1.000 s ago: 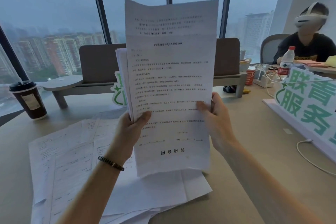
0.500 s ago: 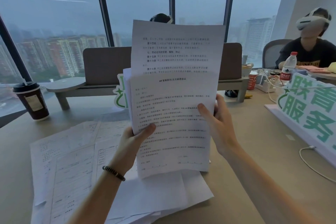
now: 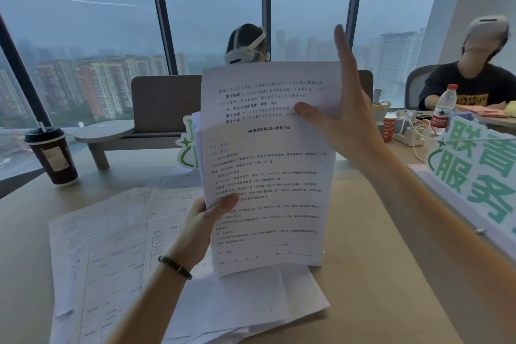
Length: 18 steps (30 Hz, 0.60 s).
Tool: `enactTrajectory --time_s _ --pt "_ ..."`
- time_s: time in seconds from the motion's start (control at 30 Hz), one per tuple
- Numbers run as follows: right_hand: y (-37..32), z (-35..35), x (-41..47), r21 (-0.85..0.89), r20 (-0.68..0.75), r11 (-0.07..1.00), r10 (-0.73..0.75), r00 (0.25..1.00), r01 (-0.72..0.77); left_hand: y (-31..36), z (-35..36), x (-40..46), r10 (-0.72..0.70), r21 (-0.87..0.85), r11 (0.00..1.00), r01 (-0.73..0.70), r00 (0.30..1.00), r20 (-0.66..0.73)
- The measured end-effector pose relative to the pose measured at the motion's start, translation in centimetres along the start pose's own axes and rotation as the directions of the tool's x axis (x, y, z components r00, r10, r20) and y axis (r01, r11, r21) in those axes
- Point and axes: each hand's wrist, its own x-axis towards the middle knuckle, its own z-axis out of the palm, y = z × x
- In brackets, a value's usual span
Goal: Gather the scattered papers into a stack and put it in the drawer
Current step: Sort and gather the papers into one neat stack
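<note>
Holding the uneven stack (image 3: 265,190) upright, left hand (image 3: 208,218) pinching its edge, right hand (image 3: 343,117) splayed with thumb on the raised sheet, risks sheets slipping onto the desk (image 3: 377,274).

The held sheaf of papers (image 3: 265,176) stands above scattered papers (image 3: 117,246) on the table (image 3: 377,274), cup (image 3: 53,156) far left, bottle (image 3: 444,109) far right.

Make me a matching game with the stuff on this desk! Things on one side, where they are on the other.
Things:
1. coffee cup
2. water bottle
3. held papers
4. loose papers

Places:
A. flat on the desk
B. far left, by the window
C. upright in the left hand
D. far right, near the seated person

Pairs: 1-B, 2-D, 3-C, 4-A
</note>
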Motion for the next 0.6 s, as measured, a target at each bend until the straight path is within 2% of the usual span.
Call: enactTrajectory --time_s 0.17,0.3,0.43,0.6 --pt "0.1 0.0 0.3 -0.174 -0.022 0.983 0.052 0.998 -0.055 0.0 -0.1 0.0 0.005 0.007 1.000 -0.005 1.000 0.017" --pt "1.2 0.3 -0.5 -0.183 -0.057 0.982 0.030 0.998 -0.040 0.0 0.0 0.0 0.007 0.007 1.000 -0.008 1.000 0.027" --pt "1.4 0.2 -1.1 -0.147 0.018 0.989 0.007 1.000 -0.004 -0.2 -0.1 0.1 0.013 -0.013 1.000 -0.012 0.999 0.038" --pt "2.3 0.8 -1.6 -0.203 0.059 0.978 -0.032 0.998 0.044 -0.3 -0.1 -0.1 0.005 -0.011 1.000 -0.005 0.998 0.062"
